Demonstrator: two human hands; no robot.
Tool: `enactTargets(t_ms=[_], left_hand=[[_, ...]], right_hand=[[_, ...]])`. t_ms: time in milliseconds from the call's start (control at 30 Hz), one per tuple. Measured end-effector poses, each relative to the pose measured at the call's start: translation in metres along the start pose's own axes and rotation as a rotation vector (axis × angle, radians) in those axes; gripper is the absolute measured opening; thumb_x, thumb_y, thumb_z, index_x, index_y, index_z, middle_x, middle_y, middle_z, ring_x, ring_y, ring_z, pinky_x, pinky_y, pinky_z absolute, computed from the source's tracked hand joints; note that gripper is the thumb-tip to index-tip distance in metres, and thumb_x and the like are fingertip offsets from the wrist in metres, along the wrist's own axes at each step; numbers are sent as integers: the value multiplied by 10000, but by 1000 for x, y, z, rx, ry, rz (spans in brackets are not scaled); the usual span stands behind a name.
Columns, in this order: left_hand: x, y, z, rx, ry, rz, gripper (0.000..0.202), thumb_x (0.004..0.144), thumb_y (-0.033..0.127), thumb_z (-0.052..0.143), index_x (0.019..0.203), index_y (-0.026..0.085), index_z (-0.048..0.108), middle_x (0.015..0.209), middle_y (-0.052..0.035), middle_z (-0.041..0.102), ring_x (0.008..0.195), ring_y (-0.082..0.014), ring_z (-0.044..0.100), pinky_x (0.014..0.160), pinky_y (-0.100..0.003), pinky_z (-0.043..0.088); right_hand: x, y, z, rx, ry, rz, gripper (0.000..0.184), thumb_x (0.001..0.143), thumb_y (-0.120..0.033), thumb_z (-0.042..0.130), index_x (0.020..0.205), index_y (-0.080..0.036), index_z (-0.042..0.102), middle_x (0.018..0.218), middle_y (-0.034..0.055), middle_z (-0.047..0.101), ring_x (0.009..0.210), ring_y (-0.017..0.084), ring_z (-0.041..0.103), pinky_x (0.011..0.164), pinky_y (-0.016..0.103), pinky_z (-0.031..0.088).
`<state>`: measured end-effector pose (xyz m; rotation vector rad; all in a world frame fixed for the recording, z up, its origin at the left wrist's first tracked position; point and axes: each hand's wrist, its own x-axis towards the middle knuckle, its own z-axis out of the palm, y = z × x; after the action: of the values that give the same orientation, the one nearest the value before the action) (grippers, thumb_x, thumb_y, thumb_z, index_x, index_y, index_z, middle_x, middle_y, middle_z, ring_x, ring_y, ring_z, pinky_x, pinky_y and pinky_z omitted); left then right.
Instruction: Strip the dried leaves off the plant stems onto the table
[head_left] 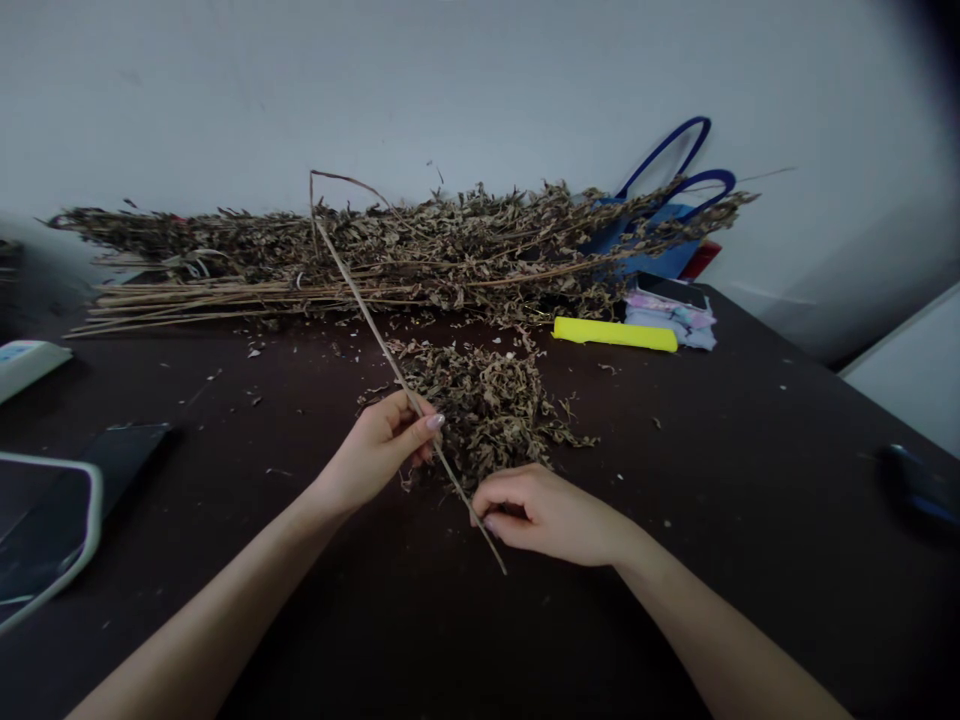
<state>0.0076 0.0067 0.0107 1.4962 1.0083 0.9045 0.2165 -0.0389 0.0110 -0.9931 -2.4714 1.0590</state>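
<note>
A long, thin dried stem (365,311), bare of leaves along most of its length, slants across the middle of the view. Its far tip is bent over near the bundles at the back. My left hand (382,440) is closed around the stem's middle, thumb on top. Lower down, my right hand (544,515) pinches the same stem close to its near end. Beneath and behind both hands lies a loose pile of crumpled dried leaves (487,400) on the dark table (712,520).
Bundles of dried leafy stalks (450,240) lie along the wall. At the back right are a blue bag (660,235), a phone (670,291) on patterned cloth and a yellow strip-shaped object (615,334). A white-framed object (94,510) and a flat black item (127,455) sit at left.
</note>
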Motion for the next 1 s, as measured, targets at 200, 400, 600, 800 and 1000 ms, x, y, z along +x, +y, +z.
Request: enactTargets(t_ms=[200, 400, 600, 800, 1000], left_hand=[[0, 3, 1, 14, -30, -7, 171, 817, 309, 552, 809, 151, 486, 605, 37, 490, 516, -81, 476, 504, -215, 419], [-1, 0, 2, 22, -42, -31, 176, 809, 318, 557, 833, 156, 492, 614, 31, 510, 522, -86, 493, 507, -218, 419], [-2, -2, 8, -6, -87, -53, 167, 813, 317, 551, 821, 160, 495, 620, 24, 519, 527, -86, 502, 507, -219, 424], [-3, -1, 10, -26, -113, -60, 175, 819, 313, 546, 814, 146, 491, 628, 19, 526, 536, -85, 504, 529, -226, 433], [-3, -2, 12, -67, -101, -66, 185, 808, 315, 560, 815, 142, 495, 668, 8, 540, 558, -88, 524, 526, -225, 439]], right_hand=[[0, -2, -2, 19, 87, 1, 212, 816, -66, 445, 850, -194, 610, 822, -14, 626, 721, 96, 555, 693, 229, 405], [-2, 1, -4, -46, 327, 110, 194, 849, -120, 446, 905, -217, 604, 881, 0, 622, 754, 118, 563, 686, 252, 426], [-3, 10, -3, -148, 516, 154, 215, 873, -172, 436, 1005, -225, 597, 980, 41, 602, 780, 143, 571, 696, 286, 452], [-3, 8, -5, -111, 638, 112, 197, 884, -204, 430, 973, -211, 606, 953, 52, 601, 779, 147, 568, 665, 280, 454], [-4, 4, -8, -85, 677, 152, 194, 893, -228, 426, 951, -208, 610, 892, 34, 619, 691, 119, 562, 633, 259, 442]])
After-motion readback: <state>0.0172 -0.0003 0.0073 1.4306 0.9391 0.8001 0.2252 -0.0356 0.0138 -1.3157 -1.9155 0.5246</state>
